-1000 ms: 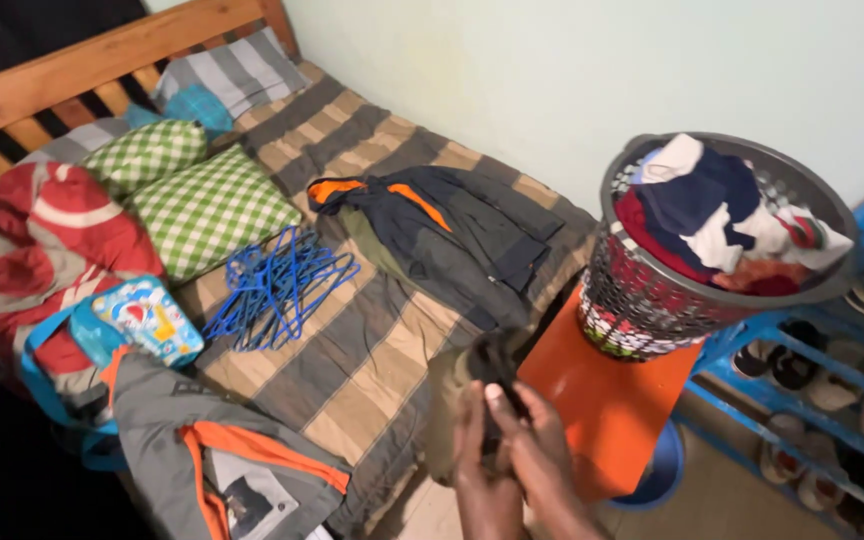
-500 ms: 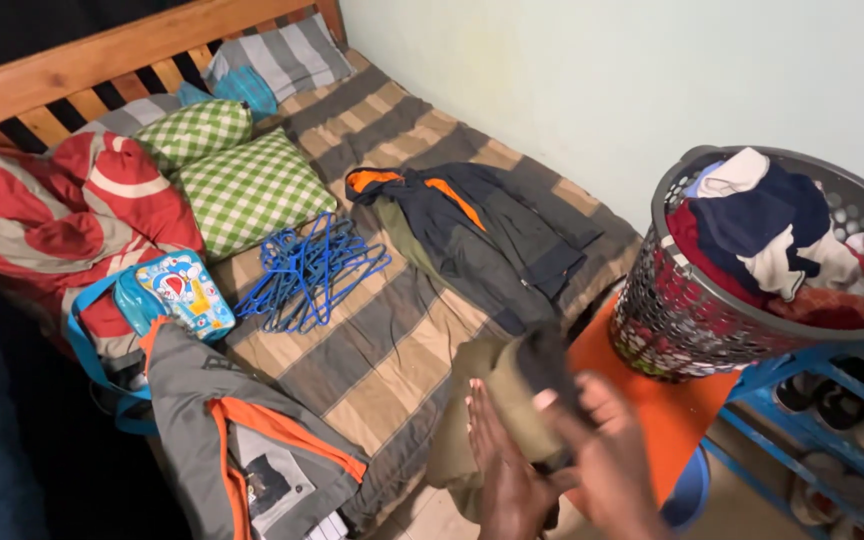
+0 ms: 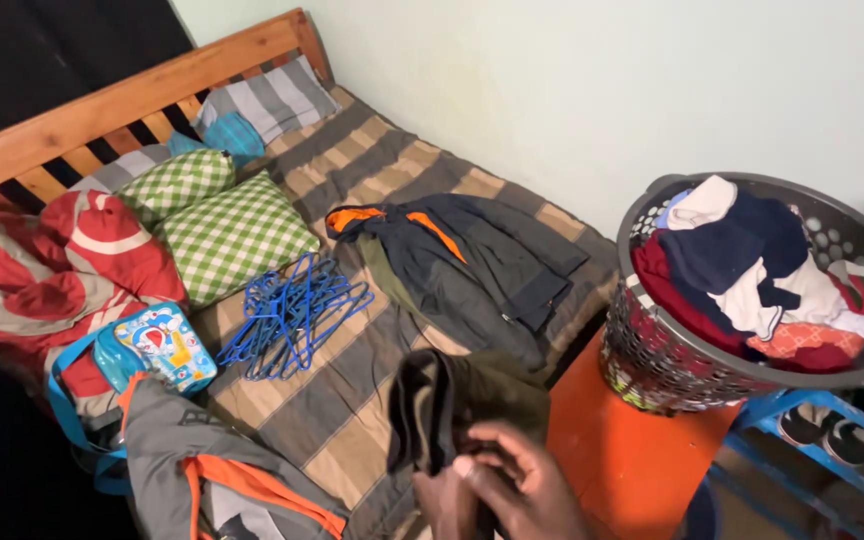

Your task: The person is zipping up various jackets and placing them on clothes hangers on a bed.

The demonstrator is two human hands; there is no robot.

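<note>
Both my hands are at the bottom centre, closed on a dark olive garment [image 3: 452, 400] that hangs over the bed's edge. My right hand [image 3: 522, 485] lies on top, fingers curled into the cloth. My left hand [image 3: 447, 505] is partly hidden beneath it, gripping the same fabric. A dark jacket with orange trim [image 3: 462, 255] is spread flat on the striped bedspread [image 3: 352, 390] just beyond. A pile of blue plastic hangers [image 3: 292, 315] lies to its left.
A grey laundry basket [image 3: 652, 370] full of clothes stands on an orange stool [image 3: 622, 460] to the right, with a blue shoe rack [image 3: 832, 430] behind. Green checked pillows [image 3: 222, 225], a red blanket [image 3: 42, 270], a blue cartoon bag [image 3: 157, 345] and a grey-orange jacket [image 3: 222, 470] crowd the bed's left side.
The view swung left and back. My hands opened around the garment half a second ago and have closed on it again, lower in the frame, with more cloth bunched above them.
</note>
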